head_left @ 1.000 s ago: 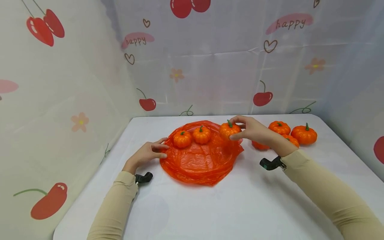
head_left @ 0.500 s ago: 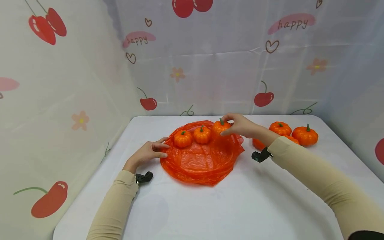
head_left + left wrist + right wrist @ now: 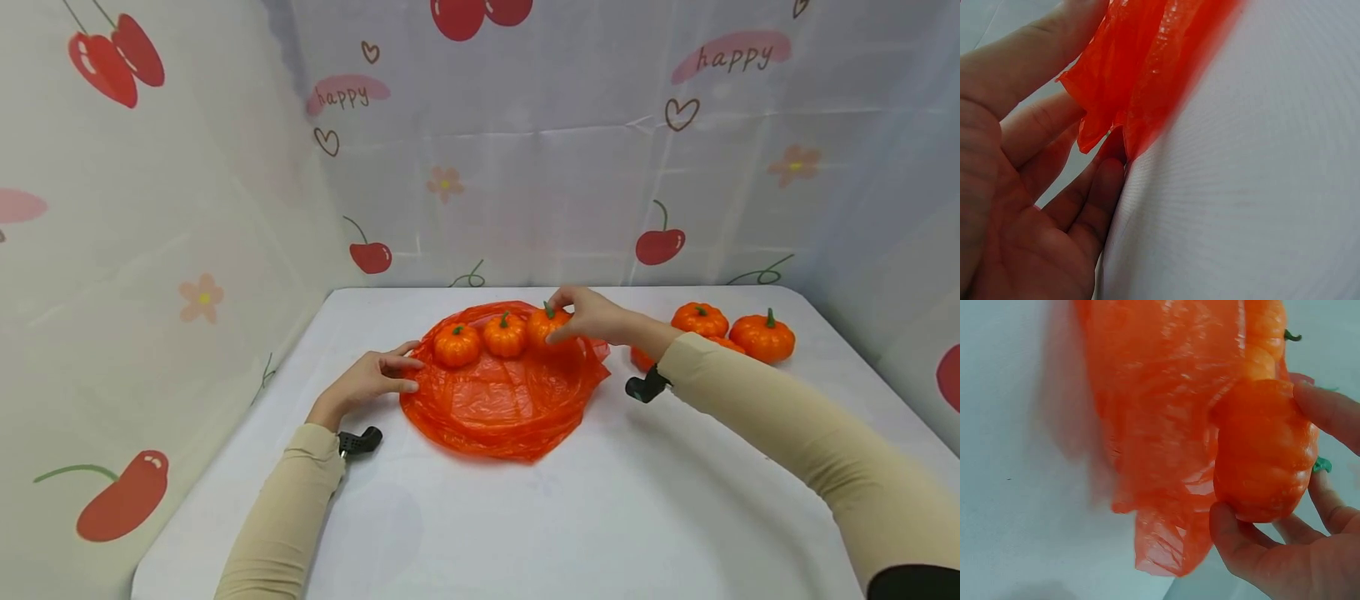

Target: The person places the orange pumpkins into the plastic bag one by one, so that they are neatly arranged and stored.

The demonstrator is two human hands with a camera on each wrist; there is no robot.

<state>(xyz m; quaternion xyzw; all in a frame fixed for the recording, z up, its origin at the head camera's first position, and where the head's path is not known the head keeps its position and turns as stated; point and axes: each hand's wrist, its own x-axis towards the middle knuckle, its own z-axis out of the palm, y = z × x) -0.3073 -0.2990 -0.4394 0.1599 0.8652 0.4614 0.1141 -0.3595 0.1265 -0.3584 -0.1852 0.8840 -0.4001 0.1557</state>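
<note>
While pinching the orange bag point(image 3: 480, 444) with the left grip point(image 3: 367, 383), holding one pumpkin point(image 3: 545, 327) in the right grip point(image 3: 596, 318) toward the bag's far side, just right of two pumpkins point(image 3: 505, 336) inside.

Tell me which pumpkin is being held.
The rightmost pumpkin of the three at the red bag: it alone is held, by the right hand.

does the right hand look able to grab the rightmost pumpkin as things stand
Probably not yet: the right hand holds another pumpkin at the orange bag. The rightmost pumpkin looks uncovered on top, so a freed hand likely could.
</note>
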